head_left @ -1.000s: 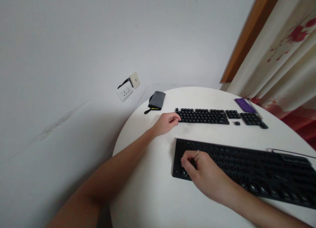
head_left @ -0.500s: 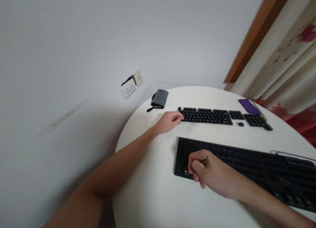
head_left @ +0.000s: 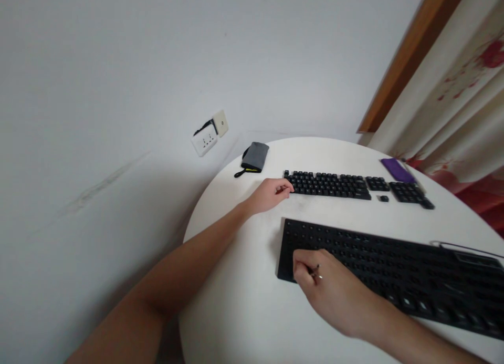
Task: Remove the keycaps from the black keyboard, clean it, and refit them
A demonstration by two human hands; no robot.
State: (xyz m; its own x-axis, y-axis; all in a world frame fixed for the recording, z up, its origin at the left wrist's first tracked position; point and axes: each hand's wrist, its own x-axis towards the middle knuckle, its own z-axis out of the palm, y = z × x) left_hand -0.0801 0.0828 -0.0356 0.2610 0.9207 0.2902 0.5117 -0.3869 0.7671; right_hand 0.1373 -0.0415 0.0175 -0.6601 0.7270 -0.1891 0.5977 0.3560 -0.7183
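My right hand point(head_left: 325, 288) is closed around a thin tool with metal wire ends, which looks like a keycap puller point(head_left: 316, 272). It is over the left end of a black keyboard base point(head_left: 289, 248), whose caps are off over much of its visible area. The tool's lower tip is hidden behind my fingers. My left hand point(head_left: 271, 192) rests on the table with curled fingers, its fingertips at the left edge of the rows of loose black keycaps point(head_left: 331, 185). Whatever may be between those fingers is too small to make out.
The round white table point(head_left: 236, 311) stands against the wall. On it lie a grey pouch point(head_left: 255, 156) at the back left, a purple cloth item point(head_left: 397, 170) at the right, a separate keycap point(head_left: 383, 198) and a cable point(head_left: 468, 249). A wall socket point(head_left: 205, 140) is behind.
My right hand has moved slightly left and down and turned, so its fingers now hide the tool's wire end at the keyboard's left edge. My left hand stays in place.
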